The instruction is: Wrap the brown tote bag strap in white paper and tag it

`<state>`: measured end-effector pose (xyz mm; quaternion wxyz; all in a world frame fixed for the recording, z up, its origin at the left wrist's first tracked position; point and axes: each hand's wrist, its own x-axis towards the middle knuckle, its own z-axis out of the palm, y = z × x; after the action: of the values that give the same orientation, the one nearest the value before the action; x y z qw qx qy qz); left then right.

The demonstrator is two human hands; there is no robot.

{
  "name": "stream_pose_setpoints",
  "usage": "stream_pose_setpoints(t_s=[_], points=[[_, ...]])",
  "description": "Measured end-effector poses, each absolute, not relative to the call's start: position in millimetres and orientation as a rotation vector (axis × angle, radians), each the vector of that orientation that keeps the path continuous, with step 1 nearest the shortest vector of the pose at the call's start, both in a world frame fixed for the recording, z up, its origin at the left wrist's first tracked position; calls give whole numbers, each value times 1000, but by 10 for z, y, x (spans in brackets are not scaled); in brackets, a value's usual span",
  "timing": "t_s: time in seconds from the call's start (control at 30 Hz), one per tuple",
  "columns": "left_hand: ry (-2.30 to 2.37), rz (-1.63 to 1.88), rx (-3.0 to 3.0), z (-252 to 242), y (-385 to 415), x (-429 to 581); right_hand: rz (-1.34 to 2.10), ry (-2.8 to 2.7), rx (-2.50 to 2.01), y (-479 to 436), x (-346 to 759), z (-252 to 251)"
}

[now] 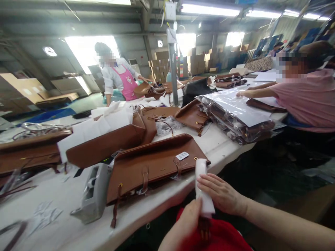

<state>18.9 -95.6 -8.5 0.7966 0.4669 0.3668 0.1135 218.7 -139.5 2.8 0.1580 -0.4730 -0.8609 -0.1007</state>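
Observation:
Over my lap, at the table's near edge, both hands are closed on a narrow white wrapping sheet (pixel 201 169), folded into a long strip. My left hand (pixel 190 216) grips its lower part with the thumb on top. My right hand (pixel 222 195) presses its fingers across the strip's middle. A brown strap-like piece (pixel 204 228) shows below the sheet; what lies inside the wrap is hidden. Just beyond lies a brown leather bag (pixel 157 162) on its side, with a white label (pixel 182 156) and drawstring cords. Left of it stands a grey tape dispenser (pixel 95 191).
More brown bags (pixel 104 144) stuffed with white paper (pixel 104 120) fill the white table (pixel 60 230). Plastic-wrapped bags (pixel 235 118) are stacked at right. A metal post (pixel 172 73) rises mid-table. A co-worker in a pink apron (pixel 125 82) and another in a pink shirt (pixel 309 101) handle bags.

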Motion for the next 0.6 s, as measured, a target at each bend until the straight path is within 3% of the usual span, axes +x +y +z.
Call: stream_pose_setpoints(t_s=[0.17,0.27,0.4,0.6], points=[[1328,492,2165,290,-493,-127,-390,-2360,-1311,-1376,2320,5],[1642,265,2663,414,-73,-326,-403,-2371,-1268,-1417,2407,-42],[1812,-184,2696,474,411,-510,-315,-2394,-1150,-1446,2465,-106],[1638,-342,2718,733,807,-550,-167,-2374,-1147,-1474,2718,-79]])
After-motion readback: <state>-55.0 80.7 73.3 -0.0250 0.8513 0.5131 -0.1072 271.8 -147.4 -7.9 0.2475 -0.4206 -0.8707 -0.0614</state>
